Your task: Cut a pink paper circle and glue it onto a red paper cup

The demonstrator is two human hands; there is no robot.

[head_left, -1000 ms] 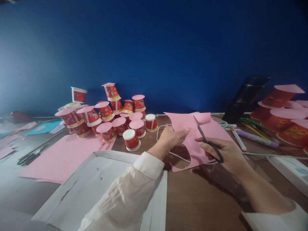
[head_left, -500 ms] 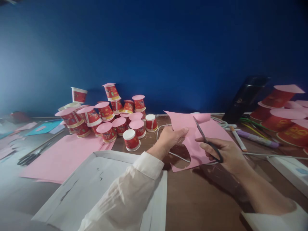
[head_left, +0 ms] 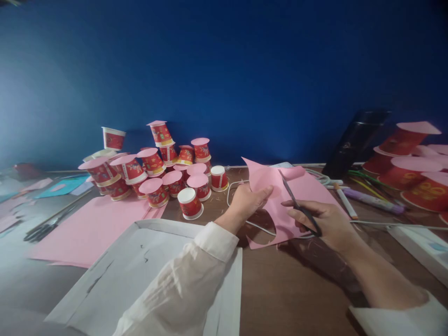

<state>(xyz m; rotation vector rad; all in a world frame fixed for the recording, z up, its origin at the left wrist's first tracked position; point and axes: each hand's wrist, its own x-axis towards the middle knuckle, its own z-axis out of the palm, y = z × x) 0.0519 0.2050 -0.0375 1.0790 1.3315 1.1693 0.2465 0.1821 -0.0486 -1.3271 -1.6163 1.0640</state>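
A pink paper sheet (head_left: 297, 186) with a rounded cut-out on its lower left edge is held up over the brown table. My left hand (head_left: 245, 201) pinches its left part, thumb on top. My right hand (head_left: 324, 219) grips dark-handled scissors (head_left: 293, 198), whose blades point up and left and lie at the paper, near its upper middle. The fingers of the right hand are wrapped round the handles. Part of the sheet is hidden behind the right hand.
Red paper cups (head_left: 189, 203) topped with pink discs stand stacked at the left. Pink sheets (head_left: 94, 228) and a white tray-like board (head_left: 133, 266) lie in front. To the right are a dark bottle (head_left: 353, 142), markers (head_left: 346, 201), white cable and more cups.
The sheet's upper left corner has risen slightly and curls more. The scissors and right hand have shifted slightly left. Both hands keep their hold.
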